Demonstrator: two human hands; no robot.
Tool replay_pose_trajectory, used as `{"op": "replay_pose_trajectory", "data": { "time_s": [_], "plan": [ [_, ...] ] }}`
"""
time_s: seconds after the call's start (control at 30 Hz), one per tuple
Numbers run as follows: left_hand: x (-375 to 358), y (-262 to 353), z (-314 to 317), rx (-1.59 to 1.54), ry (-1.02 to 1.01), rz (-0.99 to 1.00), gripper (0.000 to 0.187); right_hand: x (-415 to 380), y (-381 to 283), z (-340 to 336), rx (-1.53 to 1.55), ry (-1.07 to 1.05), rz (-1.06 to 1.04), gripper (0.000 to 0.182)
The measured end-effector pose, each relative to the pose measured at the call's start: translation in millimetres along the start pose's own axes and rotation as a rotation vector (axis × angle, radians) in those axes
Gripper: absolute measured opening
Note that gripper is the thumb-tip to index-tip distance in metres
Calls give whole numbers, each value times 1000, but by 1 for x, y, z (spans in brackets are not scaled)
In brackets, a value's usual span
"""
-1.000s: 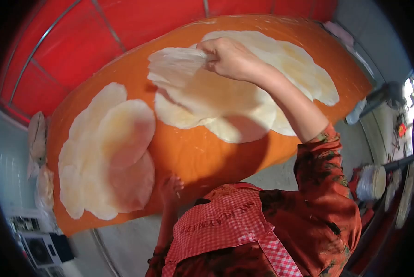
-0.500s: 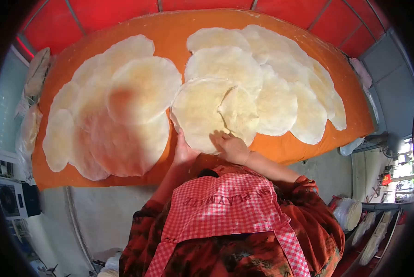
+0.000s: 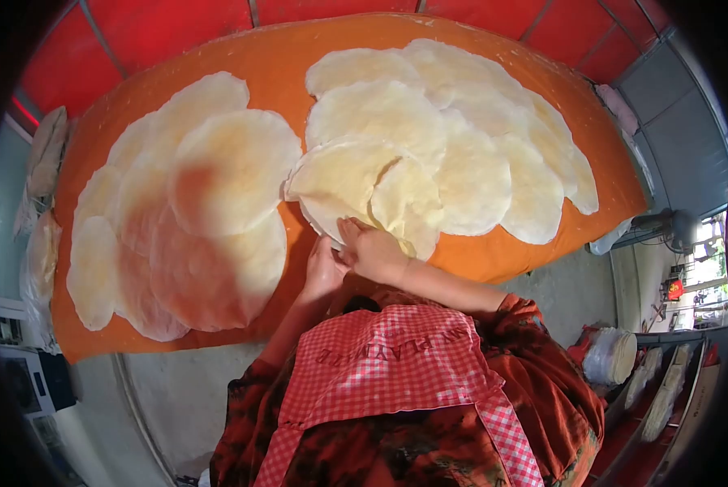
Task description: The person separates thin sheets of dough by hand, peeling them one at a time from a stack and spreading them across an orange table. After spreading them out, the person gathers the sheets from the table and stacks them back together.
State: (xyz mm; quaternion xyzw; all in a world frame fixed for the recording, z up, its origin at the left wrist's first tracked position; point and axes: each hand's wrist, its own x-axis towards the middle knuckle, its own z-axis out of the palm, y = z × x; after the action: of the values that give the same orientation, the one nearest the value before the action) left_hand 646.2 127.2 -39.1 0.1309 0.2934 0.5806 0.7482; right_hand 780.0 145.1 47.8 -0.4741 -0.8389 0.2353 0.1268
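Thin, pale round flatbread sheets lie overlapping on an orange cloth (image 3: pixel 299 61) in two groups. At the near edge of the right-hand group, one flatbread sheet (image 3: pixel 339 174) is lifted and curled along its front and left rim, showing another sheet beneath. A folded, wrinkled flap (image 3: pixel 404 203) rests on its right part. My right hand (image 3: pixel 373 253) has its fingers bent together at the lifted sheet's near edge. Just left of it, my left hand (image 3: pixel 325 268) touches the same rim, thumb and fingers closed on it. The two hands meet at the fingertips.
The left-hand group of flatbread sheets (image 3: pixel 234 170) has a dark shadow across it. Clear plastic bags (image 3: pixel 43 252) stand along the table's left side. Behind is a red tiled wall (image 3: pixel 331 10). A wrapped roll (image 3: pixel 611 357) sits at lower right.
My right hand has moved left and come up against my left hand. The sheet's near edge, flat before, is now raised and curled. The whole view has shifted slightly.
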Motion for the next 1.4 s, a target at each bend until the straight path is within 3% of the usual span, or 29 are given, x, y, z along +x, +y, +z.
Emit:
{"op": "replay_pose_trajectory", "data": {
  "time_s": [0.17,0.27,0.3,0.33,0.37,0.4,0.43,0.47,0.53,0.6,0.73,0.83,0.97,1.07,1.2,1.3,1.4],
  "plan": [
    [-6,-1,13,54,19,-24,25,15,10,-36,192,-141,133,52],
    [-13,1,32,131,202,11,25,18,28,-48,239,-45,185,36],
    [-16,0,27,156,252,29,25,44,90,-64,308,-43,104,29],
    [-18,-2,19,182,297,38,26,57,100,-105,285,-99,297,22],
    [-22,-5,14,208,342,44,26,80,150,-132,289,-54,154,18],
    [-30,-4,17,131,302,73,30,85,172,-178,562,27,-20,15],
    [-35,-6,13,158,291,72,30,83,148,-232,424,106,283,12],
    [-39,-7,4,186,277,74,31,93,162,-264,357,299,267,16],
    [-42,-12,-3,198,252,78,32,79,104,-322,65,289,256,19],
    [-45,-16,-7,173,229,86,33,69,68,-329,-177,390,87,18],
    [-46,-13,16,146,286,55,32,52,54,-238,-516,465,-183,24],
    [-42,-14,10,230,293,9,31,19,37,-110,-325,442,-229,27],
    [-43,-10,24,244,268,-4,31,-20,30,15,-282,88,-150,22],
    [-46,-11,20,213,216,-12,30,-26,20,10,-293,175,-168,22],
    [-53,-9,37,150,246,7,28,-38,16,-10,-391,45,-159,36],
    [-46,-17,28,164,178,33,28,-45,6,-7,-267,275,-287,36],
    [-35,-25,6,334,158,-35,31,-38,6,-3,-305,247,-229,27]
  ]
}}
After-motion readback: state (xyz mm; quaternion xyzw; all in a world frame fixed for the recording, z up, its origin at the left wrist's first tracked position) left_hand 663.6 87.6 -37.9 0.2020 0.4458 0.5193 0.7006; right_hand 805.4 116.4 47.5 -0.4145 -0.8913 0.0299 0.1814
